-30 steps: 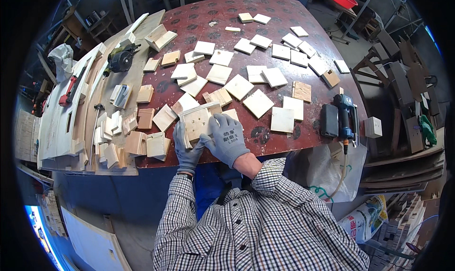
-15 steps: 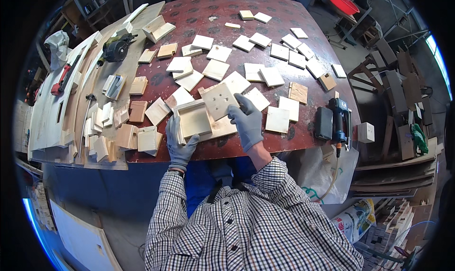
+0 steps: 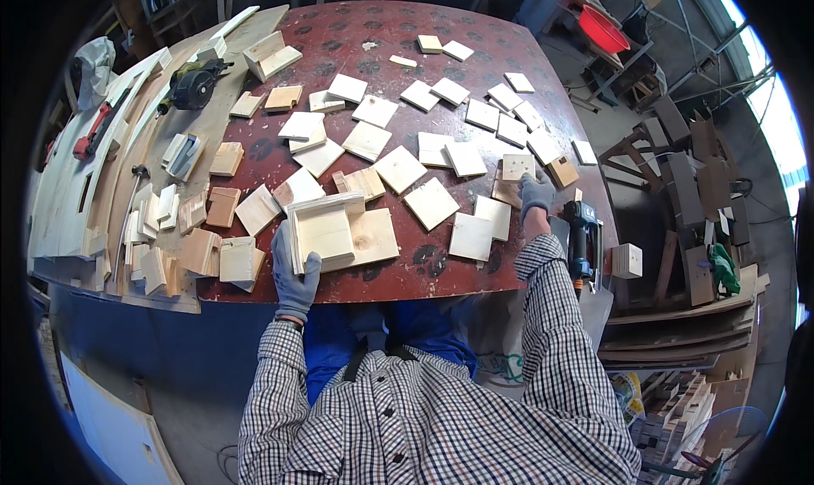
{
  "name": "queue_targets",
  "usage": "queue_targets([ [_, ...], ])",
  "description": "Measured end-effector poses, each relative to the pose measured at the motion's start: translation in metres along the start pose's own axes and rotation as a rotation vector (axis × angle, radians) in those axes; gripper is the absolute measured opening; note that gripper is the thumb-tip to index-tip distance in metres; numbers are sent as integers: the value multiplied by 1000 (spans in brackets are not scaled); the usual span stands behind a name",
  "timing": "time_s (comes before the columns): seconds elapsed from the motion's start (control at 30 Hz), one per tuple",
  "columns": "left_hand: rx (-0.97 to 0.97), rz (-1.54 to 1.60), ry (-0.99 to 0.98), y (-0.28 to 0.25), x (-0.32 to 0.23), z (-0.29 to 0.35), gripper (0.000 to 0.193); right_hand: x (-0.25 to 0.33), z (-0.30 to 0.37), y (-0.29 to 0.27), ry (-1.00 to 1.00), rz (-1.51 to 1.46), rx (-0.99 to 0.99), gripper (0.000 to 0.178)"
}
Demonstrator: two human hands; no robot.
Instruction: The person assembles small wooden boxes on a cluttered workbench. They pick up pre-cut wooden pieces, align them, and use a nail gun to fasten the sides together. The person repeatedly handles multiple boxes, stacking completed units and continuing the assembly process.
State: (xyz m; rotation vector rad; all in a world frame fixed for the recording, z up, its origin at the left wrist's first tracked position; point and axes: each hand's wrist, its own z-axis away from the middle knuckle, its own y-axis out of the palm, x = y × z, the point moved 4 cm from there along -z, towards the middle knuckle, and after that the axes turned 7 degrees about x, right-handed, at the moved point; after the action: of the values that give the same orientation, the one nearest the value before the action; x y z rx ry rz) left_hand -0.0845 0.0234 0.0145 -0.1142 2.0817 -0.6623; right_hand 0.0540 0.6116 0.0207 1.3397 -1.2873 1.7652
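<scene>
My left hand [image 3: 295, 280], in a grey glove, grips the near-left side of a shallow wooden box [image 3: 326, 232] with raised walls, its thumb along the front edge. Partly behind the box lies a pale square board [image 3: 373, 236]. Away to the right, my gloved right hand [image 3: 536, 193] pinches the near edge of a small square wooden board [image 3: 516, 166] with dark holes. That board sits over a browner wooden piece [image 3: 506, 193], mostly covered. Whether it rests on that piece or hovers just above, I cannot tell.
Many loose wooden squares [image 3: 432, 203] cover the dark red table [image 3: 365, 40]. A nail gun [image 3: 582, 235] lies at its right edge. On the left are stacked offcuts [image 3: 199, 251], a black-and-green power tool [image 3: 193, 85] and a red tool [image 3: 91, 137].
My right hand has carried the holed board from over the box rightward across the table to the browner piece. My left hand still holds the box. The view has shifted slightly.
</scene>
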Motion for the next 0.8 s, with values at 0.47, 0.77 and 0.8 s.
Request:
queue_targets([
  [0.47, 27, 25, -76, -3, 3, 5, 89, 57, 77, 11, -327, 972, 110, 76],
  [0.77, 55, 42, -50, -2, 1, 2, 79, 55, 128, 19, -485, 1166, 289, 51],
  [0.8, 54, 62, -47, -1, 2, 3, 79, 59, 132, 20, -597, 1186, 247, 50],
])
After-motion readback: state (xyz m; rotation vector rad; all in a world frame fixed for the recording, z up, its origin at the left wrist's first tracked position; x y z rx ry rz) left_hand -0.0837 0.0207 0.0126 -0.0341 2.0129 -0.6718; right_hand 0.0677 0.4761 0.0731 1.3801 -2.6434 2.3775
